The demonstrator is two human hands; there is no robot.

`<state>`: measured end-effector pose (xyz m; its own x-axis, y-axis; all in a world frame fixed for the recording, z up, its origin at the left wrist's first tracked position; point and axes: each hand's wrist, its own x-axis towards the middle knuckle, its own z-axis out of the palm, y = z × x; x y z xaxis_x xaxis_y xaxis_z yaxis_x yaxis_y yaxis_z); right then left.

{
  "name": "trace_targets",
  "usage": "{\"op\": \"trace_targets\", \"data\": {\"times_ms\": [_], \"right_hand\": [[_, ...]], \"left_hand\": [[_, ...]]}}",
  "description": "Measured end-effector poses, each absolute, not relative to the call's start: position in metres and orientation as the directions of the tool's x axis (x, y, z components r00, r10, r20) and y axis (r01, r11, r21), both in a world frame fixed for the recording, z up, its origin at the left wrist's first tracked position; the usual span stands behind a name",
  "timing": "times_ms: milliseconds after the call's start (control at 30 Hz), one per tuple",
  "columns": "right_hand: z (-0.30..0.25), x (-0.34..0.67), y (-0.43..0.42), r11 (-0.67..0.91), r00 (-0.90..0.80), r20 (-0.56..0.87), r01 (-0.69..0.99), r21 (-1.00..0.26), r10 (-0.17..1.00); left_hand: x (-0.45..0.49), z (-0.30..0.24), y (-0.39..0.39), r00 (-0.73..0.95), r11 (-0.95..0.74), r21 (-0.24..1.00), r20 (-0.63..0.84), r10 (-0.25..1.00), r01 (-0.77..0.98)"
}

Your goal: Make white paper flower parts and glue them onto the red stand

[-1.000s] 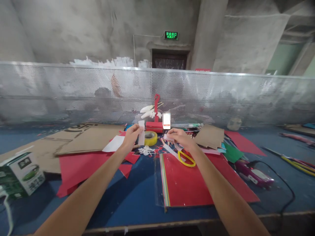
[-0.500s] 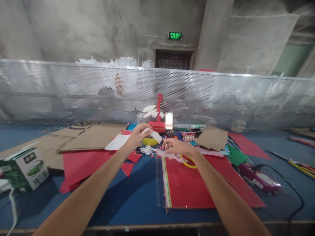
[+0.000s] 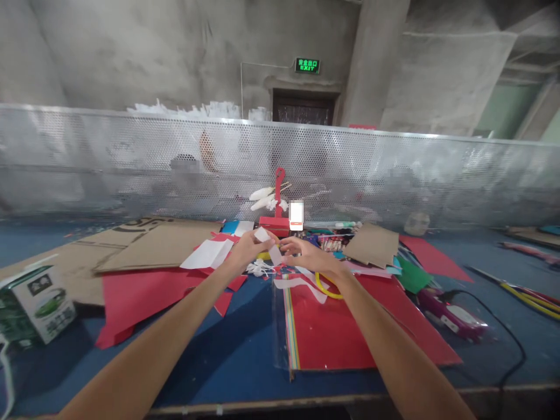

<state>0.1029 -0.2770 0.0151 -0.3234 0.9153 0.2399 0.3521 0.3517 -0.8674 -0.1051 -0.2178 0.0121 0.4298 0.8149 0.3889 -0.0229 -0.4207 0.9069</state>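
My left hand pinches a short white paper strip, which hangs tilted between my two hands. Close on its right is my right hand, thumb and fingers apart, the thumb tip by the strip's lower end; whether it touches cannot be told. Below my right hand a curled white paper strip lies on the red paper pack, beside a yellow ring-shaped piece. Behind my fingers another yellow item is partly hidden. White string-like pieces lie under my left hand.
A folded white sheet lies on red paper and cardboard at left, with a green-white box nearer. Behind stands a red stand with white feather shapes. At right are cardboard, a purple corded device and scissors.
My right hand has let go of the curled strip, now lying on the red pack, and has moved up and left to the strip in my left hand. That strip now hangs more steeply.
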Motion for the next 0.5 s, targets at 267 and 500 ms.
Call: {"op": "trace_targets", "data": {"times_ms": [267, 500], "right_hand": [[0.010, 0.087, -0.271, 0.375, -0.147, 0.348, 0.254, -0.892, 0.926], [0.010, 0.095, -0.266, 0.414, -0.109, 0.403, 0.364, -0.834, 0.909]], "left_hand": [[-0.100, 0.012, -0.222, 0.385, -0.615, 0.782, 0.538, 0.750, 0.105], [-0.104, 0.012, -0.217, 0.488, -0.644, 0.744, 0.502, 0.714, 0.177]]}}
